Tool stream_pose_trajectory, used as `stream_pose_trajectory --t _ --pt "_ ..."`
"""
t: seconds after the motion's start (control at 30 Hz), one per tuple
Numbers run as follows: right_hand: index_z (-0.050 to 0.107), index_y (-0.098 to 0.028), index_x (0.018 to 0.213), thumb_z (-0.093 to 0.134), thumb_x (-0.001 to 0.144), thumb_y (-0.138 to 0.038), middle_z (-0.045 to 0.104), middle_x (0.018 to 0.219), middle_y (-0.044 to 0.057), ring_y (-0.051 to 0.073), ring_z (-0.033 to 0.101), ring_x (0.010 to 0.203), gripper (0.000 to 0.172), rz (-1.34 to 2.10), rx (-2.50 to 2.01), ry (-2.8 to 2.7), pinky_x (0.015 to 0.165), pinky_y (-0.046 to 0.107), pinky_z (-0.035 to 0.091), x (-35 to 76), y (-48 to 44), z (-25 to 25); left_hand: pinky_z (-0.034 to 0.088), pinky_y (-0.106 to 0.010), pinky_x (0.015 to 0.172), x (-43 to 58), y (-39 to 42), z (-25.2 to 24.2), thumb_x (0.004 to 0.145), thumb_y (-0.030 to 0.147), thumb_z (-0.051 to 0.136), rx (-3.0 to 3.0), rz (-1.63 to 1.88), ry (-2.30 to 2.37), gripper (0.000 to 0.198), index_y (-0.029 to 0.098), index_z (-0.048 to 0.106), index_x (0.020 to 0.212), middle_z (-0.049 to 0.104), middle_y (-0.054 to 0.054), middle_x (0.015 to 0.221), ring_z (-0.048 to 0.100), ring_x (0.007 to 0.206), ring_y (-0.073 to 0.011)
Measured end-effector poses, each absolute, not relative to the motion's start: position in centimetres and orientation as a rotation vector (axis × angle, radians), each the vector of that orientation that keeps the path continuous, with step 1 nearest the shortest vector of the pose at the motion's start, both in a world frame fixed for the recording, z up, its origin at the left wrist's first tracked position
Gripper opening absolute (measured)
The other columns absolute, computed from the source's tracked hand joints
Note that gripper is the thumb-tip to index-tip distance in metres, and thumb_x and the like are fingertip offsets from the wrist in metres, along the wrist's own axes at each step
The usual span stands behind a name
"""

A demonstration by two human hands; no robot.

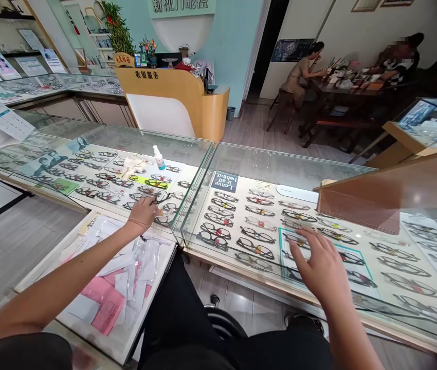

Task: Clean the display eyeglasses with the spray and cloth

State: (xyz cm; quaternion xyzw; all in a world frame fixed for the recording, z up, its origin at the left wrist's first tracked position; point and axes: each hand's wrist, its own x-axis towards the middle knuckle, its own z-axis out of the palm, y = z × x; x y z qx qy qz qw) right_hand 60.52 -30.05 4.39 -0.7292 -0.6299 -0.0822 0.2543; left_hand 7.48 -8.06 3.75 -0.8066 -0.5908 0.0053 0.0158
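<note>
My left hand (142, 215) is closed over the left glass counter, its fingers round a dark pair of eyeglasses (161, 198); the hand hides part of the frame. Beyond it on the glass top are a crumpled pale cloth (132, 165) and a small white spray bottle (159, 158) with blue liquid, standing upright. My right hand (322, 264) holds nothing, its fingers apart over the right glass counter (249, 163); whether it touches the glass I cannot tell. Rows of eyeglasses (257, 234) lie beneath the glass on both sides.
A pulled-out drawer (141, 321) of plastic sleeves and pink packets (105, 303) sits below my left arm. A brown panel (392, 187) rises from the right counter. Farther back are a wooden reception desk (164, 85) and two people at a dark table (328, 90).
</note>
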Motion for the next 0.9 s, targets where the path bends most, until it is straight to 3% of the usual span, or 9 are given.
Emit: stream_pose_trajectory --t 0.37,0.57,0.9 --pt "0.071 -0.026 0.133 0.047 0.111 -0.061 0.077 0.144 0.016 0.044 0.072 0.133 0.048 -0.189 -2.074 -1.671 0.11 0.062 0.056 60.3 -30.6 5.1 0.044 -0.06 0.117 14.9 6.4 1.5 0.107 0.023 0.05 -2.471 -0.312 -1.774 0.041 0.019 0.084 0.13 0.055 -0.021 0.168 0.052 0.146 -0.0447" --pt "0.071 -0.031 0.131 0.052 0.109 -0.063 0.079 0.141 0.012 0.043 0.074 0.131 0.043 -0.179 -2.105 -1.686 0.102 0.06 0.059 60.7 -30.8 5.5 0.044 -0.057 0.113 20.2 13.1 -0.8 0.105 0.018 0.051 -2.492 -0.312 -1.753 0.039 0.019 0.083 0.127 0.054 -0.021 0.168 0.05 0.144 -0.0427" --pt "0.07 -0.031 0.133 0.055 0.109 -0.06 0.076 0.148 0.012 0.045 0.072 0.134 0.041 -0.11 -2.195 -1.709 0.107 0.061 0.055 62.0 -31.5 5.3 0.04 -0.056 0.11 23.9 17.6 -5.5 0.098 0.01 0.052 -2.578 -0.215 -1.694 0.039 0.017 0.086 0.113 0.063 -0.024 0.147 0.053 0.135 -0.0418"
